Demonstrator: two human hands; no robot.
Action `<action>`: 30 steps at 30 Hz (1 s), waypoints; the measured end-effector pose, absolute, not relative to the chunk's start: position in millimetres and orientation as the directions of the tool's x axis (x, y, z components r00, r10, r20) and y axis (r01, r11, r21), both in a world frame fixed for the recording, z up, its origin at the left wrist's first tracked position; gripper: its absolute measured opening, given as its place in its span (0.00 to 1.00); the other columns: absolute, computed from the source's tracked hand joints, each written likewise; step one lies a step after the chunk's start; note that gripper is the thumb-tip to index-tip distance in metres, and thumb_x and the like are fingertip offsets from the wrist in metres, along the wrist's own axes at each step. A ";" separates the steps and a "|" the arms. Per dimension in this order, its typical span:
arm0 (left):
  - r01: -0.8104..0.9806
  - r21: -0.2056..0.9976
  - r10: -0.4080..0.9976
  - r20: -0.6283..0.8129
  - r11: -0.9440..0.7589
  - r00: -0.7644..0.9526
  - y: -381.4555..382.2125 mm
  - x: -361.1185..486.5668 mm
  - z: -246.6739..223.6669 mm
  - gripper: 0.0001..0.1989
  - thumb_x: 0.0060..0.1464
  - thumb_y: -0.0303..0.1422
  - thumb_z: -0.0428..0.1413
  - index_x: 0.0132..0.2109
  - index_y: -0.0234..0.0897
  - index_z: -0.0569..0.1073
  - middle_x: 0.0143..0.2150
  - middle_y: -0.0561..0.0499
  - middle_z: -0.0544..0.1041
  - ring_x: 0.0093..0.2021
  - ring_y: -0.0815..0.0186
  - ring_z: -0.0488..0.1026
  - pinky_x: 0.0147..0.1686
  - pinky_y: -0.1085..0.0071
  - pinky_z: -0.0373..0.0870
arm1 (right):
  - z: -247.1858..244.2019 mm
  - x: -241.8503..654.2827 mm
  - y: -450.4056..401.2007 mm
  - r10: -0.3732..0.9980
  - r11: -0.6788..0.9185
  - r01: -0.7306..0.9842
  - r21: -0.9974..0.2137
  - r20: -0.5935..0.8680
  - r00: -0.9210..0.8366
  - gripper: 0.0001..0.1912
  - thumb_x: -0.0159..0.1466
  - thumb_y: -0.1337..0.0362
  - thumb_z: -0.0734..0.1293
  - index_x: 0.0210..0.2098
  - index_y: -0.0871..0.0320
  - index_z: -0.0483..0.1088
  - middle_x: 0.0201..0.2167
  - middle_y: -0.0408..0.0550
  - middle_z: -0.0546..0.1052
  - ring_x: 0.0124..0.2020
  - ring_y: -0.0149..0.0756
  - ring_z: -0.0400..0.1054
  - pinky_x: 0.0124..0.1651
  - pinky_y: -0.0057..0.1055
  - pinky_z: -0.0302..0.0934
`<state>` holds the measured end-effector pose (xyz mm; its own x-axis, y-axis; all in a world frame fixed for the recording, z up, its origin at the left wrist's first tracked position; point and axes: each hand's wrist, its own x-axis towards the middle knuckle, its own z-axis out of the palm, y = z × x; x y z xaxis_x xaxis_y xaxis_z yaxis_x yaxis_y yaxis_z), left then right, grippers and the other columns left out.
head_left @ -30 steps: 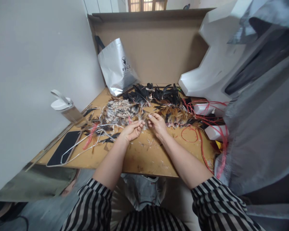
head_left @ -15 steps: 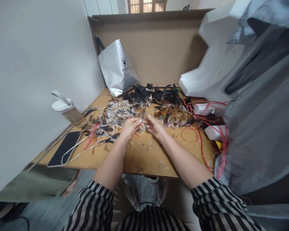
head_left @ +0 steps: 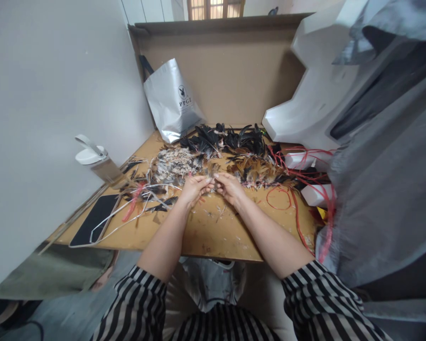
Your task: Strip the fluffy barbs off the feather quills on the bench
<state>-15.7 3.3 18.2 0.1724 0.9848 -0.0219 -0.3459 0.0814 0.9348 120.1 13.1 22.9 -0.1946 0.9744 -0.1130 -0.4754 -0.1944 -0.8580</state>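
My left hand (head_left: 196,188) and my right hand (head_left: 228,188) meet over the middle of the table, thumbs and fingertips pinched close together. Between them they hold a small bunch of brown feathers (head_left: 210,168), whose tips fan out beyond the fingers; the quill ends are mostly hidden. Left of the hands lies a heap of pale grey feathers (head_left: 175,163). Bundles of brown feathers (head_left: 257,169) sit to the right, and dark black feathers (head_left: 230,138) lie in a row behind.
A silver bag (head_left: 172,104) leans at the back left. On the left are a lidded cup (head_left: 99,163), a phone (head_left: 95,220) and white strips (head_left: 135,215). Red string (head_left: 296,222) trails on the right beside a white foam piece (head_left: 305,99). Feather scraps dot the wooden table (head_left: 220,241).
My right thumb and fingers have shifted slightly, closing in nearer to the left fingertips. The feathers and other things on the table stay where they were.
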 end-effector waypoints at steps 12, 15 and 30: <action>-0.399 0.895 0.961 -0.098 0.199 0.260 4.1 -16.0 16.5 0.07 0.44 0.27 0.59 0.33 0.27 0.74 0.28 0.45 0.76 0.24 0.76 0.70 0.22 0.84 0.65 | 13.8 115.4 13.7 0.994 -0.069 -0.378 -0.923 -0.031 -0.105 0.15 0.42 0.56 0.72 0.25 0.60 0.71 0.16 0.39 0.68 0.17 0.22 0.56 0.18 0.20 0.47; -0.355 0.917 0.962 -0.091 0.181 0.256 3.2 -15.8 17.6 0.08 0.42 0.28 0.60 0.32 0.27 0.74 0.27 0.46 0.76 0.22 0.77 0.69 0.22 0.84 0.64 | 13.8 115.0 13.2 0.995 -0.061 -0.340 -0.938 -0.029 -0.097 0.15 0.42 0.56 0.72 0.25 0.60 0.71 0.15 0.39 0.68 0.17 0.22 0.56 0.18 0.20 0.47; -0.086 0.994 0.976 -0.045 0.065 0.213 -3.0 -10.4 24.0 0.12 0.38 0.36 0.61 0.28 0.28 0.74 0.21 0.47 0.74 0.19 0.74 0.68 0.20 0.79 0.62 | 16.1 122.1 13.0 0.982 0.070 -0.180 -0.981 0.100 -0.161 0.17 0.44 0.52 0.70 0.17 0.59 0.65 0.12 0.37 0.64 0.16 0.22 0.52 0.20 0.23 0.45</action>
